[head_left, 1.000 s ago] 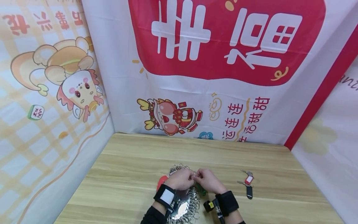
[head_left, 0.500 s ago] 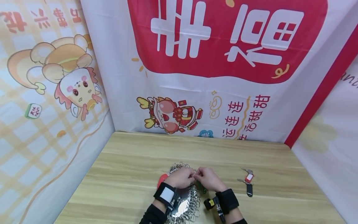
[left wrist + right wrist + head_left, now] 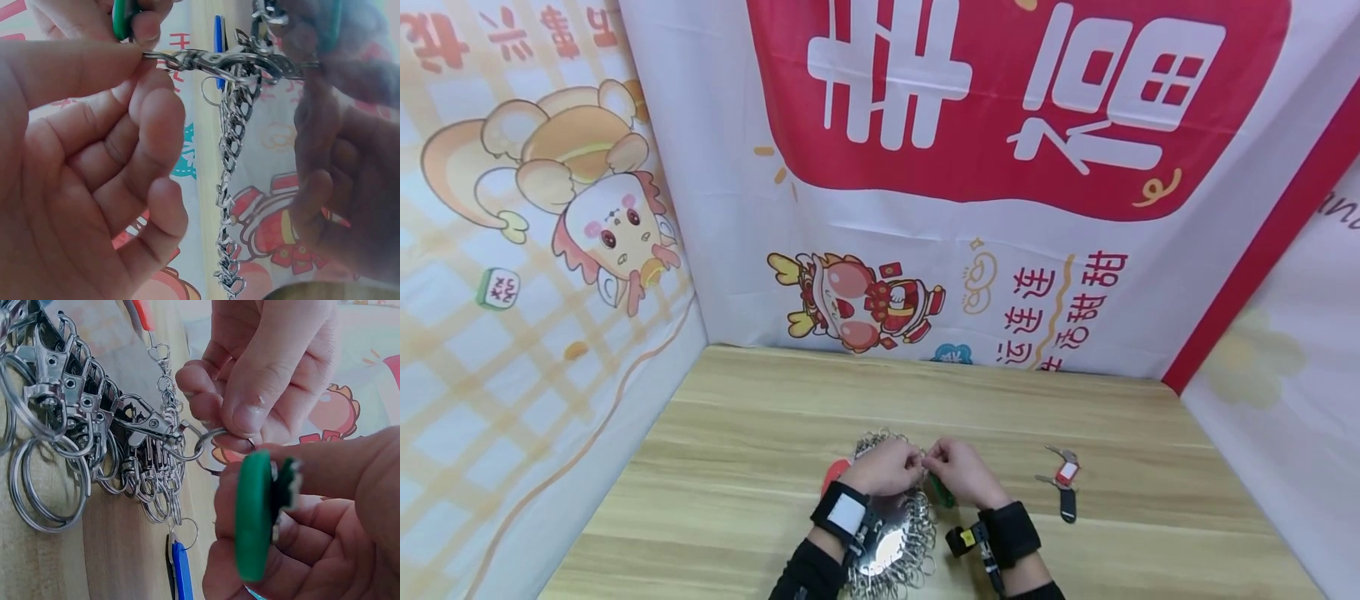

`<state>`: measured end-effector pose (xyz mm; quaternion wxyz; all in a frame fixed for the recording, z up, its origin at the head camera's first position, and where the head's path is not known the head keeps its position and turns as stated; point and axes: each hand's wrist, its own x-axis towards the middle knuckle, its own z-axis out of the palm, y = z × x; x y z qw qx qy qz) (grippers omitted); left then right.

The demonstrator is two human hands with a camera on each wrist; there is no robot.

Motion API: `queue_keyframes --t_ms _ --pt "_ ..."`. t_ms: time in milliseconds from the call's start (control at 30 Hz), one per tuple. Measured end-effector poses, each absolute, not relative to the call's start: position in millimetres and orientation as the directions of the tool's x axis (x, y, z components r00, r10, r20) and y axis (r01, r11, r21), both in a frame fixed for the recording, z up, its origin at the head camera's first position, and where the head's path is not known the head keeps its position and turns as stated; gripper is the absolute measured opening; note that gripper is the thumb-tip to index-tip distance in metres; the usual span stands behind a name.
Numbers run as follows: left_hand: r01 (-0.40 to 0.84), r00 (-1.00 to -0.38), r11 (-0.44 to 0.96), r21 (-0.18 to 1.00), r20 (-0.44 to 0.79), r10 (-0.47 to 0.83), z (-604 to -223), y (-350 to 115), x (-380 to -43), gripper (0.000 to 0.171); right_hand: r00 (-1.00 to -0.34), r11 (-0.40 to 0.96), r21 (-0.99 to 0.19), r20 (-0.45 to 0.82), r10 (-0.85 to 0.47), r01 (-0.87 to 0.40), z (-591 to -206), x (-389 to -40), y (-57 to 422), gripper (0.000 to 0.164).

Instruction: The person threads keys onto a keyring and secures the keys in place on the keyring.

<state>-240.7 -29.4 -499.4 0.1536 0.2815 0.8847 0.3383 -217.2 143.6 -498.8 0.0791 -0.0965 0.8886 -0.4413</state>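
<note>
In the head view my left hand and right hand meet above the rim of a shiny rack hung with many clips and rings. Thumb and fingertips of my left hand pinch a split key ring, which links to a metal swivel clip on the rack. My right hand holds a green key tag close beside that ring; a dark, blurred part shows behind the tag. Whether the tag is joined to the ring, I cannot tell. In the left wrist view, the shiny surface mirrors my left hand.
A blue key tag hangs from the rack, and a red tag shows at its left. Farther right on the wooden table lie keys with a red tag and a black tag. Printed cloth walls surround the table.
The head view has shifted slightly. Both hands stay together at the ring, and more of the green tag shows below my right fingers.
</note>
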Motion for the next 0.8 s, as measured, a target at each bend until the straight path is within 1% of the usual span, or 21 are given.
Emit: queue_keyframes --t_ms 133,233,400,567,800 --pt "0.388 -0.800 0.634 0.669 -0.096 0.592 -498.7 -29.7 -244.3 0.023 -0.952 0.589 -0.790 -0.023 -0.305 -0.170 -495.1 -219.0 145.0 0.007" --pt "0.388 -0.805 0.637 0.666 -0.091 0.586 -494.7 -29.2 -246.9 0.026 -0.945 0.585 -0.787 -0.010 -0.328 -0.195 -492.1 -220.8 145.4 0.006" --pt "0.403 -0.806 0.637 0.657 -0.075 0.588 -488.6 -28.3 -249.8 0.026 -0.959 0.593 -0.787 -0.005 -0.284 -0.171 -489.5 -223.6 143.5 0.007" --pt "0.437 -0.791 0.629 0.643 -0.057 0.609 -488.3 -29.2 -249.8 0.023 -0.968 0.595 -0.790 -0.009 -0.249 -0.146 -490.3 -223.8 142.2 0.008" --pt "0.434 -0.782 0.624 0.650 -0.072 0.619 -490.2 -30.1 -244.0 0.022 -0.961 0.605 -0.777 -0.004 -0.278 -0.172 -493.7 -219.2 142.9 0.006"
